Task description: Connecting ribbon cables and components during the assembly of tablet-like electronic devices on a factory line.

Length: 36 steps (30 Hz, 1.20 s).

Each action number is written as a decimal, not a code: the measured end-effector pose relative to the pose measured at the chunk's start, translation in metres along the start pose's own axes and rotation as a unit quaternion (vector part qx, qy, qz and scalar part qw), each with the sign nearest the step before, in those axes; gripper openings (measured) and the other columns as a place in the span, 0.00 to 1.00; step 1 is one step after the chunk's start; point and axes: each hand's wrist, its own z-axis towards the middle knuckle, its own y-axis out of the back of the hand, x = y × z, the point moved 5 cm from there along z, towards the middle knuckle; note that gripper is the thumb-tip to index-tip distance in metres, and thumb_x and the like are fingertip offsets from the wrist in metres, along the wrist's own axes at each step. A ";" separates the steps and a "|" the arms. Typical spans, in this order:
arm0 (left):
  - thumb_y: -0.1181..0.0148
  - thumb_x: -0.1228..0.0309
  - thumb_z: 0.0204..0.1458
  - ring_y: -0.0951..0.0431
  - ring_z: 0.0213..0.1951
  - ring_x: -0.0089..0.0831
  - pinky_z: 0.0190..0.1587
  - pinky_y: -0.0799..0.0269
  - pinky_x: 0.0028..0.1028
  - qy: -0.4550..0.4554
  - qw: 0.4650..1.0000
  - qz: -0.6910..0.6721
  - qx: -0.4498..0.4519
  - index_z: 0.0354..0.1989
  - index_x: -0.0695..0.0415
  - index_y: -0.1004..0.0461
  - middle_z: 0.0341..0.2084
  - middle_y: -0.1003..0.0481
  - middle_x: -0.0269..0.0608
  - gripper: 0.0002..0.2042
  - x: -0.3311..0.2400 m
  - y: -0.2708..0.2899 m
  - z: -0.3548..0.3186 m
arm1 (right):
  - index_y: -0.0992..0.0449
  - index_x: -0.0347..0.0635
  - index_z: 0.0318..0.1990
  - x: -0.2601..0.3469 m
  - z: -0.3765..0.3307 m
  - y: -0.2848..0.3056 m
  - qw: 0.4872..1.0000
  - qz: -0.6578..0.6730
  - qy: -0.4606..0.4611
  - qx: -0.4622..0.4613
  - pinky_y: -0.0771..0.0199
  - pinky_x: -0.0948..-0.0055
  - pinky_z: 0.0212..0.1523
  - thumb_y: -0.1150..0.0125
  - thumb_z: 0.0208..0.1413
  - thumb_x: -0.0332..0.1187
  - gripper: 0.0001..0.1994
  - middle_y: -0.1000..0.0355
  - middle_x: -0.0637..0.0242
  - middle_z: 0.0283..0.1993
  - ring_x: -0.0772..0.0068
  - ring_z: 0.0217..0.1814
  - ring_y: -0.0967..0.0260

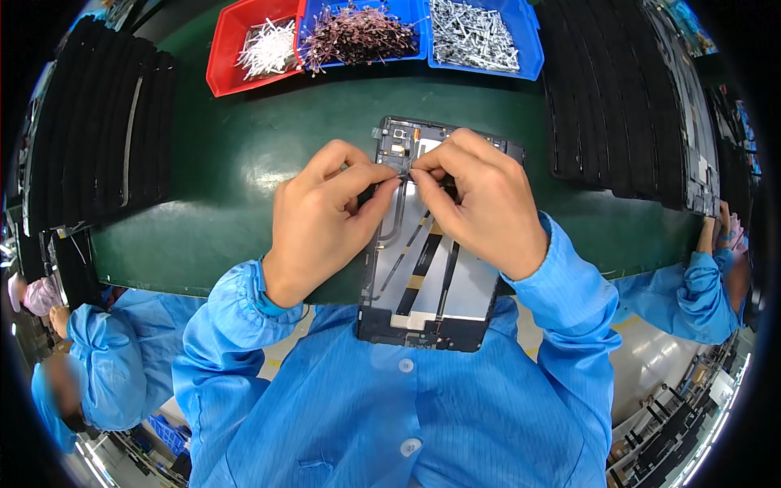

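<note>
From my remote seat: my left hand (321, 220) and right hand (480, 207) meet at twelve o'clock on the open tablet frame (427, 285), which overhangs the green bench (236, 163), each pinching a small part I cannot make out. A slip could, I judge, crease the thin flat cables (423, 248) at six o'clock.

Frame (423, 285): dark matt plastic rim, pale brushed-metal plate inside with black glossy strips, held at 12 o'clock end by left hand (321, 215) and right hand (480, 207); mat (228, 163): green, smooth, faint sheen; bins at 12 o'clock, red (224, 49) and blue (529, 49): glossy plastic; sleeves (569, 301): blue striped cloth, matt; trays (98, 130) at 9 o'clock: black matt plastic.
</note>
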 end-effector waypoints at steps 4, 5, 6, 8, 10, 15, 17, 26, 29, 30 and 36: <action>0.28 0.74 0.49 0.22 0.21 0.27 0.22 0.27 0.29 -0.006 1.000 0.010 0.002 0.35 0.54 0.16 0.31 0.24 0.32 0.05 -0.003 -0.001 0.001 | 0.19 0.33 0.36 0.003 -0.001 0.000 1.000 -0.002 0.006 -0.004 0.25 0.69 0.30 0.32 0.54 0.21 0.04 0.27 0.59 0.33 0.64 0.30 0.23; 0.28 0.74 0.49 0.22 0.21 0.27 0.22 0.27 0.29 -0.006 1.000 0.010 0.001 0.35 0.54 0.16 0.31 0.24 0.32 0.05 -0.002 -0.001 0.001 | 0.20 0.33 0.36 0.003 -0.001 0.001 1.000 -0.003 0.001 -0.003 0.25 0.69 0.30 0.32 0.54 0.21 0.04 0.27 0.59 0.33 0.63 0.31 0.23; 0.28 0.74 0.50 0.22 0.21 0.29 0.22 0.27 0.30 -0.042 0.998 0.042 -0.007 0.34 0.54 0.17 0.31 0.24 0.32 0.05 -0.004 -0.002 0.000 | 0.20 0.33 0.36 0.003 -0.001 0.001 1.000 -0.004 -0.005 -0.003 0.24 0.68 0.30 0.32 0.54 0.21 0.04 0.27 0.58 0.33 0.63 0.31 0.23; 0.29 0.74 0.50 0.21 0.22 0.31 0.22 0.26 0.31 -0.078 0.994 0.073 -0.015 0.34 0.54 0.18 0.32 0.24 0.32 0.04 -0.007 -0.003 -0.001 | 0.20 0.33 0.36 0.002 -0.001 0.001 1.000 -0.004 -0.009 -0.003 0.24 0.68 0.31 0.32 0.54 0.21 0.04 0.27 0.58 0.33 0.63 0.31 0.22; 0.30 0.74 0.51 0.20 0.23 0.34 0.22 0.26 0.33 -0.087 0.992 0.093 -0.015 0.35 0.54 0.20 0.33 0.25 0.32 0.05 -0.009 -0.004 -0.001 | 0.20 0.34 0.36 0.001 0.000 0.000 1.000 -0.004 -0.013 -0.003 0.23 0.68 0.31 0.32 0.53 0.21 0.04 0.27 0.59 0.33 0.63 0.32 0.22; 0.31 0.73 0.52 0.20 0.23 0.33 0.22 0.26 0.33 -0.123 0.983 0.136 -0.026 0.36 0.54 0.21 0.33 0.26 0.32 0.06 -0.012 -0.006 -0.001 | 0.22 0.41 0.33 0.000 0.000 -0.001 0.999 -0.029 0.006 -0.029 0.22 0.60 0.29 0.33 0.54 0.27 0.04 0.27 0.62 0.34 0.54 0.29 0.23; 0.31 0.73 0.53 0.20 0.23 0.33 0.22 0.26 0.33 -0.133 0.979 0.149 -0.029 0.36 0.54 0.22 0.33 0.27 0.32 0.06 -0.014 -0.005 -0.002 | 0.23 0.41 0.33 0.000 0.000 -0.002 0.999 -0.033 0.010 -0.032 0.22 0.60 0.29 0.33 0.54 0.27 0.04 0.27 0.62 0.34 0.54 0.29 0.23; 0.30 0.74 0.52 0.20 0.24 0.31 0.23 0.25 0.32 -0.077 0.990 0.116 -0.026 0.39 0.53 0.18 0.33 0.26 0.31 0.07 -0.009 0.002 -0.008 | 0.17 0.36 0.36 0.003 -0.001 0.003 0.999 -0.015 0.024 -0.015 0.25 0.67 0.30 0.30 0.53 0.23 0.04 0.27 0.62 0.32 0.63 0.29 0.25; 0.29 0.74 0.52 0.20 0.25 0.31 0.23 0.26 0.31 -0.077 0.992 0.102 -0.020 0.39 0.52 0.18 0.33 0.25 0.31 0.07 -0.007 0.002 -0.008 | 0.16 0.36 0.38 0.003 -0.003 0.003 0.999 -0.009 0.031 -0.012 0.26 0.67 0.29 0.29 0.54 0.23 0.05 0.28 0.61 0.32 0.64 0.28 0.27; 0.29 0.74 0.52 0.20 0.25 0.30 0.23 0.26 0.31 -0.088 0.991 0.101 -0.019 0.39 0.52 0.18 0.33 0.25 0.31 0.07 -0.007 0.001 -0.008 | 0.15 0.36 0.39 0.003 -0.003 0.003 0.999 -0.002 0.034 -0.013 0.26 0.67 0.29 0.29 0.54 0.23 0.05 0.28 0.61 0.32 0.65 0.28 0.27; 0.30 0.74 0.52 0.21 0.24 0.29 0.22 0.26 0.32 -0.114 0.985 0.132 -0.015 0.38 0.53 0.19 0.33 0.26 0.31 0.07 -0.013 -0.002 -0.007 | 0.15 0.36 0.40 0.005 -0.004 0.003 0.999 -0.022 0.037 -0.002 0.26 0.68 0.29 0.28 0.53 0.23 0.07 0.28 0.62 0.33 0.67 0.28 0.28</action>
